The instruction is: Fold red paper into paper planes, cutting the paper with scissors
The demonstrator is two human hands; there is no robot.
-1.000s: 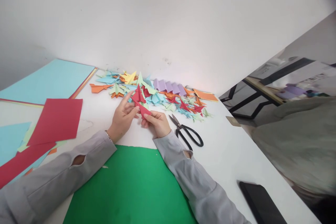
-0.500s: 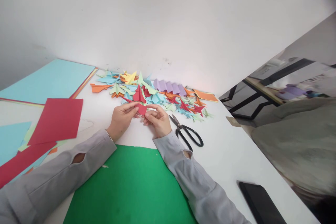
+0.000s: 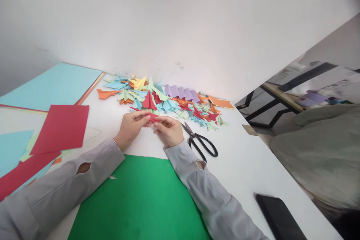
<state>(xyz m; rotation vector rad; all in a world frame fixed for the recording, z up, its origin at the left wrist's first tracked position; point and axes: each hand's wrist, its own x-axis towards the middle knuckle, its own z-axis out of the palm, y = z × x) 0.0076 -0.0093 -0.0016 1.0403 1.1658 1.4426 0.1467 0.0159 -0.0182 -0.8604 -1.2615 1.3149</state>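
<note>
A small piece of red paper (image 3: 153, 117) is pinched between both hands, above the white table just beyond the green sheet. My left hand (image 3: 131, 127) grips its left side with thumb and fingertips. On the other side, the thumb and index finger of my right hand (image 3: 170, 131) close on its right edge. The fingers partly cover the paper, so its full shape is hidden. Directly behind the hands lies a pile of small folded paper planes (image 3: 148, 100) in several colours. Black-handled scissors (image 3: 201, 140) rest to the right of my right hand, blades slightly apart.
A green sheet (image 3: 137, 198) lies under my forearms. Red paper (image 3: 62, 129) and other cut pieces are at left, with a stack of large blue sheets (image 3: 56, 86) behind. A black phone-like slab (image 3: 278, 215) sits front right. The wall (image 3: 168, 26) borders the table's back.
The red paper, which showed a broader face before, now appears narrower and folded or tilted. My right fingers have closed in on it and moved slightly left. Everything else stays put.
</note>
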